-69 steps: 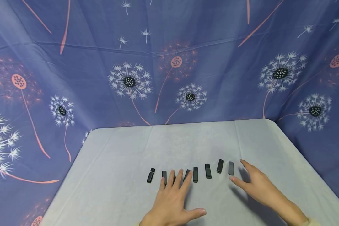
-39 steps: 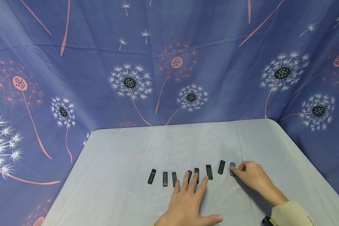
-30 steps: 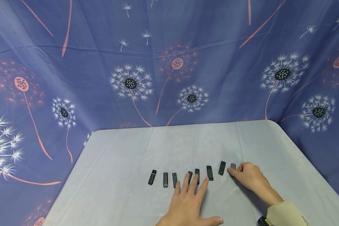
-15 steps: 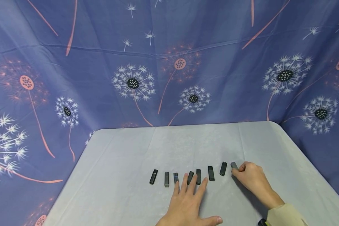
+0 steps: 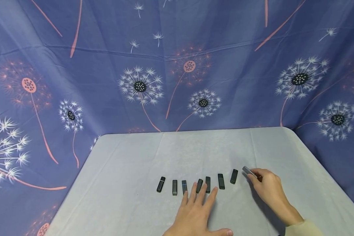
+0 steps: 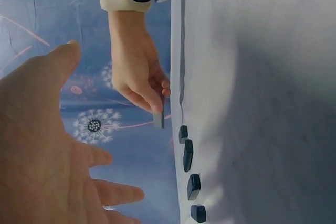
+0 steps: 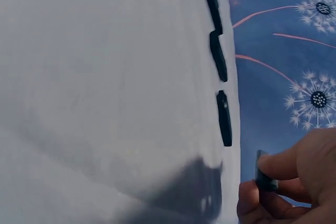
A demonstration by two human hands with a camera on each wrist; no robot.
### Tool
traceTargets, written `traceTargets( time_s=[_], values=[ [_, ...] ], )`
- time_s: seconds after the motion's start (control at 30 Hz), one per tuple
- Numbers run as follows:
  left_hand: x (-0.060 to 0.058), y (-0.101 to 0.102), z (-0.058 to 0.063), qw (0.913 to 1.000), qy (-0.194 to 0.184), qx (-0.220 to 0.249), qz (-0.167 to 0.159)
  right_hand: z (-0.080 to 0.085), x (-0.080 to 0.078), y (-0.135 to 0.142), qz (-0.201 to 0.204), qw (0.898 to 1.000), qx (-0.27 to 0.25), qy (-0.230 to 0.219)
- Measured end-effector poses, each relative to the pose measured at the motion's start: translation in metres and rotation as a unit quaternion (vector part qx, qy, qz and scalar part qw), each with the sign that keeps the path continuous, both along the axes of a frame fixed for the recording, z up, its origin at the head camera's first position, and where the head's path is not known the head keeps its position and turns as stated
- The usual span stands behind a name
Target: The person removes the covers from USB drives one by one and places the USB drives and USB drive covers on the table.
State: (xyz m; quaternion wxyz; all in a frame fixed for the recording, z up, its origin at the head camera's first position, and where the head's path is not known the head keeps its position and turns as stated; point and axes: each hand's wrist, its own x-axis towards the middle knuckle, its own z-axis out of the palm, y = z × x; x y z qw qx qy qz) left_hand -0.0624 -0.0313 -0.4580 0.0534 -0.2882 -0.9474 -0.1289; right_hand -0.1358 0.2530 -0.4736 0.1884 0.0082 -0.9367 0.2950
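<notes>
Pinched between thumb and fingers of my right hand (image 5: 268, 188) is a grey USB flash drive (image 5: 248, 171), lifted off the table at the right end of a row. The right wrist view shows that drive (image 7: 261, 166) at the fingertips, partly covered by them. My left hand (image 5: 193, 211) is spread with straight fingers, palm down, over the near side of the row. Its fingertips overlap several black drives in the head view, among them a black USB flash drive (image 5: 207, 184). The nearest drive to my right hand is another black USB flash drive (image 5: 234, 176), slightly tilted.
A light grey cloth covers the table (image 5: 129, 157). At the row's left end lie a black drive with a silver band (image 5: 161, 184) and a plain dark drive (image 5: 175, 187). A blue dandelion-print curtain (image 5: 100, 75) hangs behind and at both sides.
My right hand has come in to the grey drive, pinched it, turned it and raised it from the table. My left hand first shifted right, then stayed spread over the row.
</notes>
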Motion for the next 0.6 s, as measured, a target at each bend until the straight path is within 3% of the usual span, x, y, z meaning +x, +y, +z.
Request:
traceTargets(
  time_s=[0.2,0.37,0.6],
  values=[
    [-0.004,-0.005,0.005,0.9974,-0.064,0.033,-0.010,0.009,0.005,0.003,0.008,0.998,-0.016,-0.057],
    [-0.007,-0.010,0.009,0.9944,-0.096,0.045,-0.008,0.017,0.007,0.004,0.022,0.994,-0.035,-0.104],
    [-0.010,-0.019,0.011,0.9869,-0.140,0.079,-0.012,0.023,0.013,0.002,0.029,0.992,-0.033,-0.122]
  ],
)
